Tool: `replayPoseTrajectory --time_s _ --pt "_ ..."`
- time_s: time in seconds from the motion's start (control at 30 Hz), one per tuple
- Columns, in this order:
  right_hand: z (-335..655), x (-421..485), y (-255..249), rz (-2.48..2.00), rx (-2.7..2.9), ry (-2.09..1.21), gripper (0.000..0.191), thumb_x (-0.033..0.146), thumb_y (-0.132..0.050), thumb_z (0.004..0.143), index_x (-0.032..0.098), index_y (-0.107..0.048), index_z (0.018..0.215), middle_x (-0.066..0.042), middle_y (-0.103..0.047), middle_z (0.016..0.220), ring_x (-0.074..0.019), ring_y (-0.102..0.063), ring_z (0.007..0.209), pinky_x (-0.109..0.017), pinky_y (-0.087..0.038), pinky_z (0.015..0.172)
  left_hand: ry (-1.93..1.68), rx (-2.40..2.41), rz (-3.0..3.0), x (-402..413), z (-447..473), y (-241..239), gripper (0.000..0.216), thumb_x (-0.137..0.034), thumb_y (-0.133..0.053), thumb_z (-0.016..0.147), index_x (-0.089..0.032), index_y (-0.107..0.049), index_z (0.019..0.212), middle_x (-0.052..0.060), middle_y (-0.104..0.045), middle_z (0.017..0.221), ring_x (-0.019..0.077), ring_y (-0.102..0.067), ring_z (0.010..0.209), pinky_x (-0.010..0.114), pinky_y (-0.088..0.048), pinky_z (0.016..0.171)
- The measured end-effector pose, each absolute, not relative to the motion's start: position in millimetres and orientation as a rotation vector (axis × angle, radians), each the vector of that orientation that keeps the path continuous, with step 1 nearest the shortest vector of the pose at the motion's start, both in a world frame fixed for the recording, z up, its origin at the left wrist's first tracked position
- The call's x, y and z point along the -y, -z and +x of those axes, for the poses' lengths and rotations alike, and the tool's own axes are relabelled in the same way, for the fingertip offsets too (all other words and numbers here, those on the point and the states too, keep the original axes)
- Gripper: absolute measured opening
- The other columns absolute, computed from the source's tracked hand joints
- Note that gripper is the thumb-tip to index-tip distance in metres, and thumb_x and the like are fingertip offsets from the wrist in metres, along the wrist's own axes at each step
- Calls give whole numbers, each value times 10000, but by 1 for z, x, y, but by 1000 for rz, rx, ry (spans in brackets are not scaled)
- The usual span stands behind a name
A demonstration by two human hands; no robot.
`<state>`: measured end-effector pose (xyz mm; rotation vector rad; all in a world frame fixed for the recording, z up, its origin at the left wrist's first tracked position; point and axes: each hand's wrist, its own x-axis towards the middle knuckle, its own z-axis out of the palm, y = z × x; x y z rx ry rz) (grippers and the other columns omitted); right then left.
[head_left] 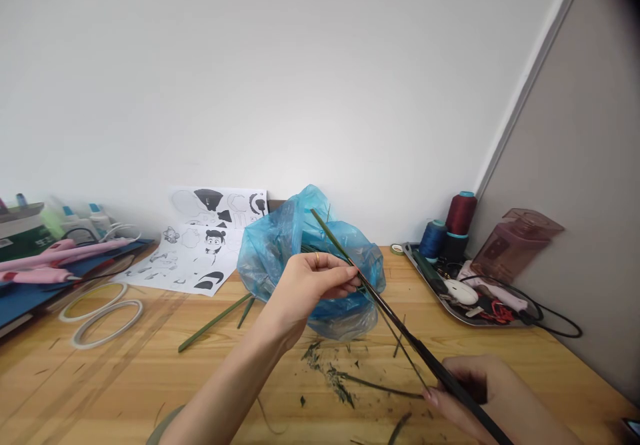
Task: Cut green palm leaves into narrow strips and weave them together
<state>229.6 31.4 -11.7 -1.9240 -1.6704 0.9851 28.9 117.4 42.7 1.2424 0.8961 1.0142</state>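
Holding green strip [395,321], blue bag [280,245] behind, thread spools [460,215] right

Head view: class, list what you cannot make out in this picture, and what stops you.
Dark rod: its end is cut off by the bottom edge; the right hand covers its grip.
Blue bag: contents hidden by crumpled plastic and the left hand pinching a stem.
Tray: clutter too small.
Bottles: blurred, far left.

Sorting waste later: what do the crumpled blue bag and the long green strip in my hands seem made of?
Crumpled blue bag: thin plastic film, glossy and translucent, creased. Long green strip: probably plant leaf or stem, matte; similar green shreds litter the wooden table.
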Motion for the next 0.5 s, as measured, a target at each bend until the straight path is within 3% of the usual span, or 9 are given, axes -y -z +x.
replayPoseTrajectory --time_s 0.23,0.5 --pt "229 -30 5 -1927 1704 -1026 271 351 -528 637 170 -428 462 35 -380 421 -77 -324 391 -185 -223 361 -1017 -860 1189 -117 29 -44 111 -240 -613 633 -134 -628 659 35 -635 672 103 -558 612 207 -457 573" --pt "236 -27 18 -1892 1763 -696 280 372 -517 693 158 -557 517 -5 -528 518 -138 -460 503 -199 -329 433 -1040 -877 1214 -116 30 -45 155 -264 -682 562 -133 -623 620 10 -588 610 102 -538 618 211 -449 582"
